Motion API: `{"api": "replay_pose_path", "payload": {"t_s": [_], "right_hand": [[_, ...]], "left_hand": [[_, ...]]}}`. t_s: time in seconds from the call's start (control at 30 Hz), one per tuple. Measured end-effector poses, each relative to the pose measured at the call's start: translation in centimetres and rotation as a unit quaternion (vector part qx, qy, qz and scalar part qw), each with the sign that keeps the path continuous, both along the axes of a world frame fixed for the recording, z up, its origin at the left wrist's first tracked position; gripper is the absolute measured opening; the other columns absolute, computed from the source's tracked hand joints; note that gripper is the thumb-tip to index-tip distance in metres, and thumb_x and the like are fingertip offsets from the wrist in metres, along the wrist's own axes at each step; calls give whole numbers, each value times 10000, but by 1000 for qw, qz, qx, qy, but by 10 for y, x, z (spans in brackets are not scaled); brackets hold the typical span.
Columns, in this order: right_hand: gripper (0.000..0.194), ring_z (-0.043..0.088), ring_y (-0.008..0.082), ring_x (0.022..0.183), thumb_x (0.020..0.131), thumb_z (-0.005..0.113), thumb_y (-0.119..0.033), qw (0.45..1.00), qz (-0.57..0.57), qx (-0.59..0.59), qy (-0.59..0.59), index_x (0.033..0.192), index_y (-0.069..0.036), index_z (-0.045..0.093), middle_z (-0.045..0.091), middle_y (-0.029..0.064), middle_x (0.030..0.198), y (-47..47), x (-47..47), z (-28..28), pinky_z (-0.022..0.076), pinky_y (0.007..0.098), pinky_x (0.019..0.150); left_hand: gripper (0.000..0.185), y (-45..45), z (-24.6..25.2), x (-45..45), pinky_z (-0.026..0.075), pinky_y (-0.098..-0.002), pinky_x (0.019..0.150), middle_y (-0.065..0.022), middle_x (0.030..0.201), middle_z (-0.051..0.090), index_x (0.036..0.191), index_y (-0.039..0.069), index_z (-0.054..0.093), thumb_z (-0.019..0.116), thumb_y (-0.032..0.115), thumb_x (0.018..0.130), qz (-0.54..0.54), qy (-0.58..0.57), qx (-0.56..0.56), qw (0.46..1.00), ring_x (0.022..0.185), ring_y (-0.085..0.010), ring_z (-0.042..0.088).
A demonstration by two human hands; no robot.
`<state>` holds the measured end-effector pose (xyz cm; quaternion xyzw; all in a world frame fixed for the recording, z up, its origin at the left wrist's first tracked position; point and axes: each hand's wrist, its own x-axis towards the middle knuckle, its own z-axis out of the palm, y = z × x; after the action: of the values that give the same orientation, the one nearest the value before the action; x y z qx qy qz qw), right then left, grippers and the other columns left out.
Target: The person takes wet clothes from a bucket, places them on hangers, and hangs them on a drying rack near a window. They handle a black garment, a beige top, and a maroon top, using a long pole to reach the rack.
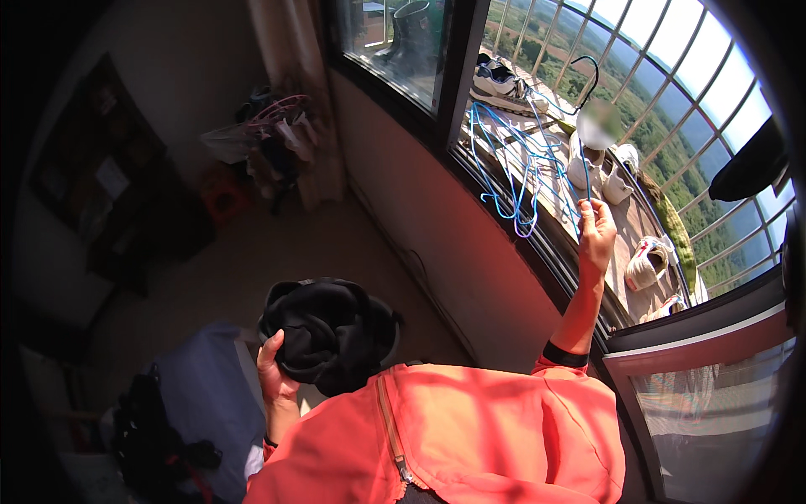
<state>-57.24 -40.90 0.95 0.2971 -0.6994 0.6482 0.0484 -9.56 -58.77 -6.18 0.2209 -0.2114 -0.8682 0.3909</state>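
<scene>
My left hand (pixel 277 368) grips the near left side of a dark bundle: black cloth (pixel 321 334) heaped in what looks like a round basin, its rim (pixel 391 334) partly showing. My right hand (pixel 597 230) reaches out through the open window and pinches a thin blue wire (pixel 585 173) between thumb and fingers. The wire runs upward from the fingertips and looks like part of a clothes hanger; a dark hook (pixel 595 75) rises above it. Left of this hand, several blue and purple wire hangers (pixel 516 164) lie tangled on the ledge.
Shoes stand on the ledge (pixel 620 227), among them a sneaker (pixel 497 85) and a white shoe (pixel 648 261). Metal bars (pixel 705 132) close off the outside. Below the window runs a wall (pixel 434 183). Pink hangers (pixel 286 110) hang by the curtain (pixel 289 44); a blue-grey cloth (pixel 201 378) lies lower left.
</scene>
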Motion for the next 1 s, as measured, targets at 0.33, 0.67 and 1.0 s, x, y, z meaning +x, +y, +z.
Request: {"api": "replay_pose_path", "payload": {"t_s": [0.33, 0.67, 1.0], "right_hand": [[201, 315, 6, 470, 908, 512, -162, 988, -120, -3, -93, 980, 2, 604, 393, -83, 571, 57, -23, -34, 223, 175, 425], [320, 513, 328, 966, 794, 591, -175, 793, -442, 365, 206, 1100, -83, 573, 548, 167, 1073, 56, 4, -46, 404, 392, 838], [334, 634, 358, 772, 735, 643, -320, 884, -99, 446, 104, 816, 4, 651, 642, 210, 786, -115, -37, -62, 490, 433, 676]], "left_hand": [[418, -7, -2, -15, 461, -439, 919, -173, 1143, 584, 1189, -32, 503, 500, 232, 866, -63, 37, -33, 997, 1047, -299, 575], [433, 0, 0, -28, 460, -423, 917, -151, 1162, 579, 1188, -17, 510, 528, 255, 851, -66, 25, 2, 998, 1052, -286, 573], [420, 16, 9, -25, 487, -413, 886, -156, 1127, 596, 1149, -18, 537, 551, 236, 815, -21, 26, 27, 999, 1015, -280, 593]]}}
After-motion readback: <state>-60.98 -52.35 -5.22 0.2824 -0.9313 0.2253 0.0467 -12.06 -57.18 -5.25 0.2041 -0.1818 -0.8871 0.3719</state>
